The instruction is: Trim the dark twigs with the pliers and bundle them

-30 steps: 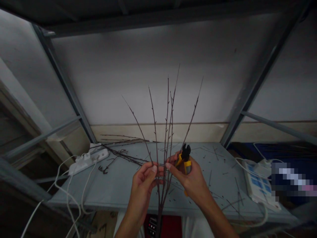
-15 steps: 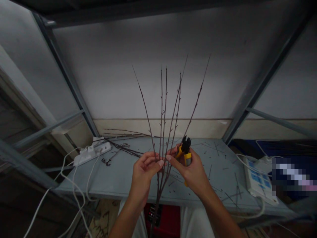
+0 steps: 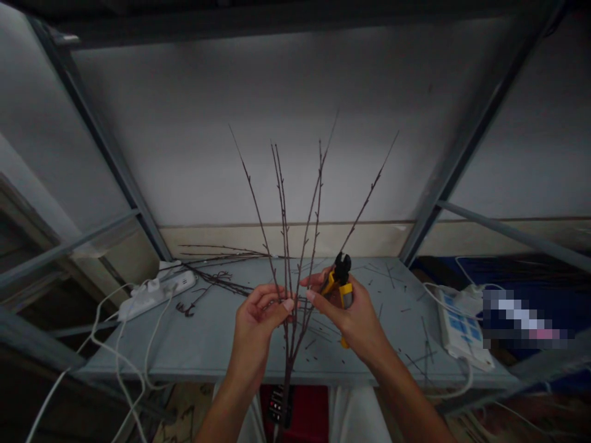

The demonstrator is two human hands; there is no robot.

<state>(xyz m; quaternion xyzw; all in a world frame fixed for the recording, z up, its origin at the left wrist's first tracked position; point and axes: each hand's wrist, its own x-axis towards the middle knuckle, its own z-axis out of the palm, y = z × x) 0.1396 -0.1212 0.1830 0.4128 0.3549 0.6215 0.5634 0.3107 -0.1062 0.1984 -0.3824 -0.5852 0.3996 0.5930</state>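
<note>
A bare dark branch (image 3: pixel 295 246) with several thin twigs stands upright in front of me, over a grey table (image 3: pixel 217 338). My left hand (image 3: pixel 256 323) pinches its stems at about mid-height, fingers closed on them. My right hand (image 3: pixel 351 317) grips yellow-handled cutters (image 3: pixel 340 284) with black jaws pointing up. Its thumb and forefinger also touch the twigs just right of my left fingertips. The branch's foot runs down below the table edge between my forearms.
More cut branches (image 3: pixel 217 271) lie at the table's back left beside a white power strip (image 3: pixel 150 295) with trailing cables. Short twig bits litter the tabletop. Another white power strip (image 3: pixel 457 326) sits at the right. Slanted metal frame struts (image 3: pixel 443 191) rise on both sides.
The branch has shifted slightly left and its twigs have spread differently between my fingers. Both hands stay pinched at the same spot; the view has moved a little.
</note>
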